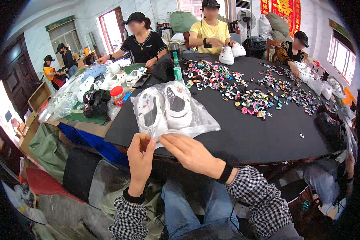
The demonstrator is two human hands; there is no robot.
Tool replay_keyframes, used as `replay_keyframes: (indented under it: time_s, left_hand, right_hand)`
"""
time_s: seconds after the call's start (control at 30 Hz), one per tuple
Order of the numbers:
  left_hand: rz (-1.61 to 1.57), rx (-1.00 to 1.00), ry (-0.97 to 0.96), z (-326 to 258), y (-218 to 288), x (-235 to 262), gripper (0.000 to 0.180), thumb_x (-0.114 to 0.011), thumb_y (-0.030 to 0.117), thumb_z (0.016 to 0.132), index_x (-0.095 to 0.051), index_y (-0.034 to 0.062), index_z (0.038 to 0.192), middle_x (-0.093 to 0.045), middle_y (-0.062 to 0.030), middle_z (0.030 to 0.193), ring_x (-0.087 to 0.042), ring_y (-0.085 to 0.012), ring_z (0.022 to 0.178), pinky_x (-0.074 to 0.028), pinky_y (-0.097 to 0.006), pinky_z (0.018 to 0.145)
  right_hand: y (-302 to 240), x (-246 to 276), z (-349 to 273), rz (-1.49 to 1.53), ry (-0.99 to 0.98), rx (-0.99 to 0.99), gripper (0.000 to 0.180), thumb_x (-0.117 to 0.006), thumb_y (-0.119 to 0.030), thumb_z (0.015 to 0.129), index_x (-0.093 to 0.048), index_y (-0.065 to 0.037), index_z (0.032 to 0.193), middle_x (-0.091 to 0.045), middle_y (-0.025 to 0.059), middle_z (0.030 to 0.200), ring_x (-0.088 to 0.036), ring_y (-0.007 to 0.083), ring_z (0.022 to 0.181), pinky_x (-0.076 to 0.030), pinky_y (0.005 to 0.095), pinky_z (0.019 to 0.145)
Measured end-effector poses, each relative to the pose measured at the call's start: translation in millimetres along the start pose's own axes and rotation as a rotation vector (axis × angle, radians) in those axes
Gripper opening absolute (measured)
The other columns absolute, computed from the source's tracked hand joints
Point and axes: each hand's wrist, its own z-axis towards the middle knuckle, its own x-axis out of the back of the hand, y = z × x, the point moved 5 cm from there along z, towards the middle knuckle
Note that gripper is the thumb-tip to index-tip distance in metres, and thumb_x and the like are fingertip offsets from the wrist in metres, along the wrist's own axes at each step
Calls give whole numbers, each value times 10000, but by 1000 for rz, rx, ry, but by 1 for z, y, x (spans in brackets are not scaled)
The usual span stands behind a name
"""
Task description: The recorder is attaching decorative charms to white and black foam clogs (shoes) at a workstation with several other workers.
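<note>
A clear plastic bag [204, 125] lies at the near edge of the black table, with a pair of white clogs [177, 108] inside it. Small coloured charms show on the clogs through the plastic. My left hand [141, 158] pinches the bag's near edge between thumb and fingers. Right beside it, my right hand [194, 155] has its fingers laid together along the same edge; its thumb is hidden underneath, and it seems to grip the plastic.
Many loose shoe charms [244, 94] cover the black table [252, 136]. Beyond the bag stands a green bottle [177, 69]. To the left are a red-lidded jar [117, 95], black clogs [97, 103] and bagged white clogs [85, 88]. Several people work around the table, one handling white clogs [227, 55].
</note>
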Motion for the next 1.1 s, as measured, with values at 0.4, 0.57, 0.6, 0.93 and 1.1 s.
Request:
replay_keyframes:
  time_s: [0.4,0.57,0.6,0.93,1.1]
  left_hand:
    - [-6,-163,-87,-13,23,-28,103,-632,36,862,-548,3,914,-558,-81,756,-537,-140,635,-434,-278,583]
    - [-121,-132,-191,-26,35,-65,108,-644,36,860,-562,-8,915,-586,-66,773,-550,-115,650,-452,-266,616]
    - [-162,-121,-218,-25,33,-67,114,-643,34,863,-565,-9,935,-592,-61,791,-558,-113,659,-460,-262,627]
    - [-380,137,5,49,-54,-4,102,-520,9,918,-599,-14,977,-582,-43,877,-539,-75,720,-439,-203,644]
    - [-214,-3,192,147,-94,12,122,-482,-9,903,-573,-15,985,-576,-61,911,-543,-105,839,-433,-232,774]
  right_hand:
    - [34,-35,-24,123,-271,-410,119,-604,-140,798,-597,-21,798,-621,189,686,-634,402,675,-511,484,600]
    - [80,-19,11,-82,200,-193,424,-697,-211,759,-558,-49,1125,-552,161,1023,-546,366,981,-493,421,753]
    - [80,-18,22,-78,195,-189,424,-697,-211,759,-558,-49,1125,-552,161,1023,-546,366,981,-493,421,753]
    - [125,-50,79,-206,-518,269,295,-652,-329,788,-605,-50,705,-563,131,740,-584,323,679,-473,428,535]
    - [159,-43,89,20,-585,-301,343,-675,-222,745,-579,-6,994,-548,126,791,-564,309,713,-465,408,669]
